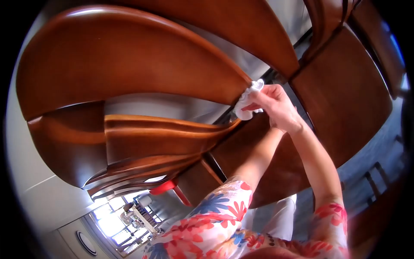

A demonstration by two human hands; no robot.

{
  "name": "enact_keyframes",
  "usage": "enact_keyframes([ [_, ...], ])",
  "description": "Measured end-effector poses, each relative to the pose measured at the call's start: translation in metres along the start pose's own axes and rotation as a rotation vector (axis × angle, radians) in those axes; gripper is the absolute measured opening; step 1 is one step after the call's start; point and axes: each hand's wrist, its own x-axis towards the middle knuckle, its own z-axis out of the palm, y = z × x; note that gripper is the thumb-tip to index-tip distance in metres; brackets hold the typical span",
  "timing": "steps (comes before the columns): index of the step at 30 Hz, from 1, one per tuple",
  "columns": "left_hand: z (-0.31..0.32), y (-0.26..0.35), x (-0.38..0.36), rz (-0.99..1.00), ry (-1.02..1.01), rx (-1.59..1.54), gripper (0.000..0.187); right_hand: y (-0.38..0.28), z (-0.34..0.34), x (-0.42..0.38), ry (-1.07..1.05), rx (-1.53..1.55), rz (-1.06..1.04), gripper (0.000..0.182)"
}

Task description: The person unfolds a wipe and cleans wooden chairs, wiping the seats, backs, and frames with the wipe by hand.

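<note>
My right hand (282,107) is closed on a crumpled white cloth (246,103), its thumb and fingers pinched together. The cloth is pressed around the narrow end of a glossy brown wooden chair back (129,56), close to a chair seat (267,159). My left forearm (254,162) reaches to the same spot and passes behind my right wrist. The left hand is hidden there, so its fingers and anything in them do not show.
More brown chairs stand in a tight row, with another seat (345,90) at the right and several curved backs (159,134) at the left. A red object (164,187) lies among them. Bright windows (110,222) are farther off, beyond a pale wall (47,194).
</note>
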Motion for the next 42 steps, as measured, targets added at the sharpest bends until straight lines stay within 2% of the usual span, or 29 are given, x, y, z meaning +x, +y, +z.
enact_keyframes([
  [2,-0.001,-0.003,-0.001,0.010,0.033,-0.022,0.022,-0.040,0.027,0.005,-0.062,-0.106,-0.107,0.029],
  [3,-0.005,-0.002,0.000,0.012,0.024,-0.014,0.020,-0.074,0.051,0.013,-0.155,-0.086,-0.271,0.028],
  [4,-0.011,-0.002,0.004,0.011,0.008,-0.003,0.018,-0.119,0.076,0.016,-0.180,-0.090,-0.292,0.027],
  [7,-0.025,0.003,0.009,0.020,-0.028,0.021,0.017,-0.156,0.112,0.044,-0.211,-0.436,-1.005,0.024],
  [9,-0.031,0.007,0.012,0.019,-0.053,0.030,0.019,-0.151,0.116,0.045,-0.229,-0.069,-0.749,0.025],
  [12,-0.041,0.007,0.019,0.023,-0.085,0.056,0.025,-0.115,0.078,0.027,-0.114,0.025,-0.331,0.026],
  [13,-0.043,0.008,0.023,0.023,-0.095,0.072,0.027,-0.084,0.051,0.023,-0.089,0.042,-0.297,0.027],
  [14,-0.046,0.010,0.024,0.031,-0.111,0.101,0.030,-0.057,0.028,0.015,0.067,0.061,-0.179,0.025],
  [15,-0.048,0.009,0.026,0.032,-0.145,0.141,0.033,-0.047,0.011,0.003,0.254,-0.053,-0.025,0.027],
  [16,-0.048,0.009,0.025,0.022,-0.201,0.145,0.035,-0.015,-0.015,0.006,0.351,0.014,-0.041,0.025],
  [17,-0.030,0.006,0.019,-0.079,-0.395,0.040,0.039,0.004,-0.037,0.000,0.363,0.142,0.022,0.019],
  [18,-0.045,0.013,0.030,-0.162,-0.220,-0.103,0.038,0.018,-0.052,-0.010,0.321,0.338,0.024,0.016],
  [19,-0.033,0.010,0.020,-0.286,-0.253,-0.413,0.039,0.021,-0.060,-0.026,0.287,0.433,-0.005,0.017],
  [20,-0.027,0.005,0.015,-0.230,-0.247,-0.324,0.033,0.021,-0.065,-0.040,0.247,0.531,-0.034,0.018],
  [21,-0.022,0.002,0.010,-0.103,-0.253,-0.111,0.029,0.009,-0.059,-0.058,0.168,0.649,-0.033,0.021],
  [22,-0.011,-0.012,0.004,-0.025,-0.265,0.010,0.026,0.017,-0.064,-0.057,-0.027,0.690,-0.070,0.021],
  [24,0.009,-0.025,-0.005,0.050,-0.319,0.106,0.026,0.014,-0.053,-0.080,-0.106,0.828,-0.125,0.022],
  [25,0.014,-0.029,-0.003,0.069,-0.344,0.125,0.029,0.029,-0.064,-0.091,0.054,0.746,-0.136,0.024],
  [26,0.013,-0.027,0.004,0.032,-0.380,0.098,0.034,0.038,-0.073,-0.104,0.053,0.824,-0.158,0.028],
  [28,-0.003,-0.017,0.032,-0.100,-0.498,-0.013,0.030,0.033,-0.078,-0.132,0.064,0.801,-0.128,0.031],
  [30,-0.034,-0.018,0.048,-0.136,-0.547,-0.652,0.034,0.024,-0.069,-0.156,0.047,0.728,-0.145,0.025],
  [32,-0.096,0.016,0.041,-0.542,-0.574,-1.247,0.047,0.023,-0.060,-0.172,0.127,0.749,-0.153,0.025],
  [33,-0.120,0.021,0.034,-0.713,-0.745,-1.574,0.060,0.024,-0.057,-0.178,0.130,0.738,-0.135,0.025],
  [34,-0.142,0.027,0.027,-0.747,-0.893,-1.831,0.062,0.027,-0.054,-0.183,0.129,0.728,-0.115,0.026],
  [36,-0.191,0.033,0.017,-0.771,-0.955,-1.958,0.054,0.027,-0.045,-0.183,0.104,0.708,-0.074,0.027],
  [39,-0.234,0.034,0.002,-0.754,-0.734,-1.928,0.031,0.020,-0.033,-0.191,0.012,0.712,-0.062,0.029],
  [42,-0.261,0.028,-0.011,-0.758,-0.687,-1.823,0.011,0.018,-0.025,-0.197,-0.020,0.702,-0.062,0.024],
])
